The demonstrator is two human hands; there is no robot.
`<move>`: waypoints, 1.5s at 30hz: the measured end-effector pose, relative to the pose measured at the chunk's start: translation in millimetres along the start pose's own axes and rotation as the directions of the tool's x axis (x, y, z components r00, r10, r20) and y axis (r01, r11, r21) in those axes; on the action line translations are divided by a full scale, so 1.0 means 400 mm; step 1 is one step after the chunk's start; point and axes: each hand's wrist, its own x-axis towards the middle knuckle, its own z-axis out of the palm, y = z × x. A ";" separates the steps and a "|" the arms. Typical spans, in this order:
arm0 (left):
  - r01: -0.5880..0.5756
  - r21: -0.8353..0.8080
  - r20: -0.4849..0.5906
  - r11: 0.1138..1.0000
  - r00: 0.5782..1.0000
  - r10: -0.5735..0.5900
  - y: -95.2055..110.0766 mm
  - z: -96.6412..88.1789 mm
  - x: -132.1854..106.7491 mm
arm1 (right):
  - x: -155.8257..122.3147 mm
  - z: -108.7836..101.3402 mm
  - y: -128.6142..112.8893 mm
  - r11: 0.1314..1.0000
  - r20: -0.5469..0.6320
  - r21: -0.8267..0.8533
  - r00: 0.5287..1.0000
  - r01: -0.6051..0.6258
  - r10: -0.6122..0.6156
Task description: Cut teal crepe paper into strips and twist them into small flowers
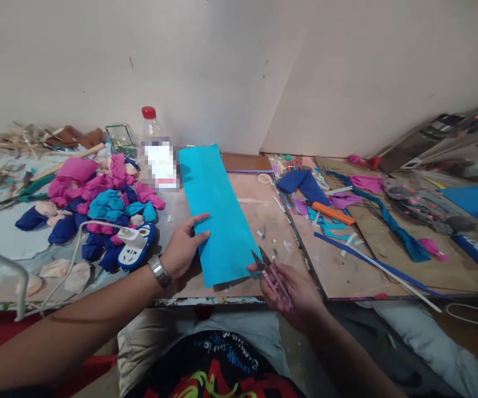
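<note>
A long bright blue sheet of paper (pixel 222 215) lies slanted across the middle of the table, its near end slightly raised off the surface. My left hand (pixel 185 243) grips its left edge, thumb and forefinger on top and the other fingers out of sight underneath. In my right hand (pixel 295 290) is a pair of scissors (pixel 278 284) with pink handles. The blades are parted and point up and to the left, by the sheet's lower right corner. A fingertip of that hand reaches to the corner.
Pink, blue and cream cloth-like bundles (pixel 106 204) heap at the left beside a power strip (pixel 133 251) with a plugged-in charger. A red-capped bottle (pixel 150 124) stands behind. To the right lie an orange cutter (pixel 332 213), scraps, a white stick (pixel 405 282) and cardboard (pixel 388 243).
</note>
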 end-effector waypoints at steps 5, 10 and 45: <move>0.013 -0.067 -0.007 0.998 1.000 -0.013 0.016 0.011 -0.012 | -0.057 0.031 0.053 0.979 0.034 0.180 0.995 -0.094 0.089; 0.025 -0.086 -0.050 0.996 0.998 -0.030 0.032 0.016 -0.016 | -0.083 0.025 0.077 0.990 0.141 0.089 0.985 -0.111 0.098; 0.015 0.027 -0.064 1.000 0.998 -0.013 0.046 0.008 -0.016 | -0.052 0.083 0.116 0.992 0.240 0.074 0.967 -0.106 0.085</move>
